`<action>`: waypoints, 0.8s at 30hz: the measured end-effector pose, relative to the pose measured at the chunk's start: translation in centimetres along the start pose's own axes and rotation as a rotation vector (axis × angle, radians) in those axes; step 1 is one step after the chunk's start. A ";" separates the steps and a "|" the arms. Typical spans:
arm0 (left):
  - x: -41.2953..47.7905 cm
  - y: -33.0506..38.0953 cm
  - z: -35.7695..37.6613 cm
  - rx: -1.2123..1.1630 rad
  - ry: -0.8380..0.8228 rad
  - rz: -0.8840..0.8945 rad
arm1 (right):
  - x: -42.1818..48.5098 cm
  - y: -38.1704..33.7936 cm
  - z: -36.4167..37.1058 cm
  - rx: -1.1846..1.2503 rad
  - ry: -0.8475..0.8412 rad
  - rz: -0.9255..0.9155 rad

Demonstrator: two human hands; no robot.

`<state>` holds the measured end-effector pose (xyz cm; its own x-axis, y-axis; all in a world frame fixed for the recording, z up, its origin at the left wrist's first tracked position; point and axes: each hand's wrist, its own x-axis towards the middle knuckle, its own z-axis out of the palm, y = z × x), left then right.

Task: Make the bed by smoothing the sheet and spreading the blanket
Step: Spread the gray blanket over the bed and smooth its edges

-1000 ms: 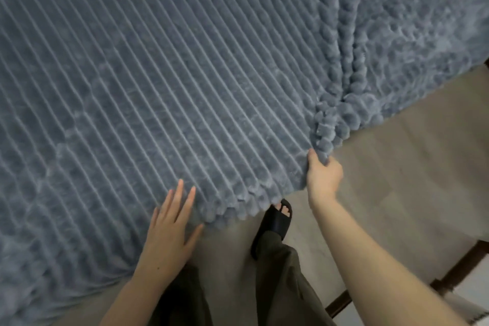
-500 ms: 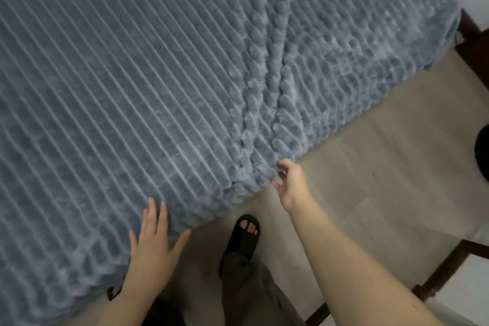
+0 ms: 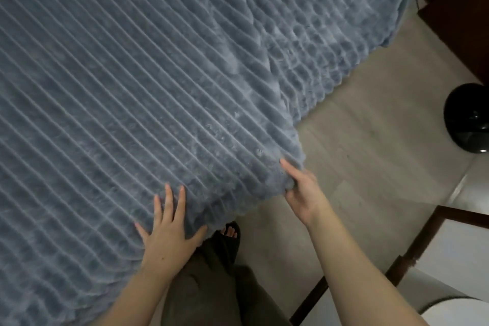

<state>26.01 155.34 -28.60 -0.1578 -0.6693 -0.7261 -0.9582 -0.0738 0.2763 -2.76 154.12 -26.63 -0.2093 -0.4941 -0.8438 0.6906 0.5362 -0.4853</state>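
A blue-grey ribbed plush blanket [image 3: 148, 82] covers the bed and fills most of the view, its edge hanging over the near side. A soft fold runs from the upper middle down toward my right hand. My left hand [image 3: 169, 230] lies flat on the blanket near its edge, fingers spread. My right hand [image 3: 301, 190] grips the blanket's hem at the bed's side, fingers curled under the fabric and thumb on top. The sheet is hidden under the blanket.
Pale wood-look floor [image 3: 370, 156] runs along the bed's right side. A black round object [image 3: 468, 116] sits on the floor at right. Dark wooden furniture [image 3: 460, 16] stands at the top right, a dark-framed piece [image 3: 412, 249] at lower right. My sandalled foot [image 3: 230, 233] is by the bed.
The tight bunch of blanket near my right hand has flattened into a shallow fold. My right hand let go briefly, then took the hem again. My left hand slid back onto the blanket.
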 end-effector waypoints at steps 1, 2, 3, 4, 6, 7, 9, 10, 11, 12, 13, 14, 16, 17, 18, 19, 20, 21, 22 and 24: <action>0.0 0.1 -0.1 -0.002 -0.022 -0.016 | 0.2 0.3 -1.0 -0.064 0.109 0.034; 0.0 0.2 -0.2 -0.004 -0.047 -0.033 | 0.4 0.4 -1.8 -0.130 0.244 0.073; 0.2 0.5 -0.4 -0.009 -0.073 -0.054 | 0.9 0.5 -2.6 -0.191 0.383 0.112; 0.0 0.7 -0.6 -0.018 -0.087 -0.087 | 1.2 0.7 -3.2 -0.258 0.500 0.150; 0.1 2.0 -1.3 -0.024 0.011 -0.131 | 2.5 0.8 -3.7 -0.405 0.620 0.220; 0.4 2.8 -1.9 -0.031 0.116 -0.109 | 3.3 0.4 -3.7 -0.440 0.631 0.228; 1.8 4.3 -3.4 -0.076 0.281 -0.011 | 5.1 -1.6 -2.6 -0.417 0.603 0.163; 2.8 5.0 -4.1 -0.117 0.284 0.036 | 6.1 -3.1 -1.6 -0.385 0.580 0.114; 3.9 6.0 -5.0 -0.158 0.240 0.078 | 7.0 -4.8 -0.6 -0.366 0.548 0.072; 5.0 7.1 -5.8 -0.194 0.187 0.116 | 7.9 -6.7 0.4 -0.356 0.508 0.040; 6.2 8.2 -6.7 -0.218 0.149 0.149 | 8.9 -8.6 1.5 -0.345 0.461 0.020; 7.5 9.3 -7.5 -0.229 0.128 0.183 | 9.9 -10.4 2.7 -0.326 0.417 0.008; 10.0 11.8 -9.2 -0.230 0.087 0.248 | 11.9 -13.8 4.6 -0.252 0.366 -0.003; 11.0 13.0 -10.1 -0.226 0.078 0.280 | 12.8 -15.2 5.3 -0.213 0.360 -0.004; 12.2 14.2 -10.9 -0.219 0.082 0.311 | 13.7 -16.3 6.0 -0.196 0.369 0.000; 13.2 15.3 -11.6 -0.206 0.090 0.337 | 14.5 -17.1 6.4 -0.198 0.387 0.010; 14.2 16.4 -12.3 -0.188 0.100 0.358 | 15.2 -17.6 6.5 -0.215 0.406 0.023; 15.0 17.4 -12.8 -0.169 0.110 0.375 | 15.6 -18.0 6.4 -0.239 0.411 0.035; 15.8 18.4 -13.3 -0.159 0.114 0.386 | 15.8 -18.3 6.0 -0.269 0.404 0.044; 17.0 20.3 -14.1 -0.154 0.110 0.407 | 15.6 -18.7 4.2 -0.326 0.390 0.061</action>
<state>7.27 132.06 -26.44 -0.4800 -0.7408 -0.4699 -0.7755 0.1079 0.6220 -16.03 133.52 -29.80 -0.4609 -0.1968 -0.8653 0.4704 0.7726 -0.4263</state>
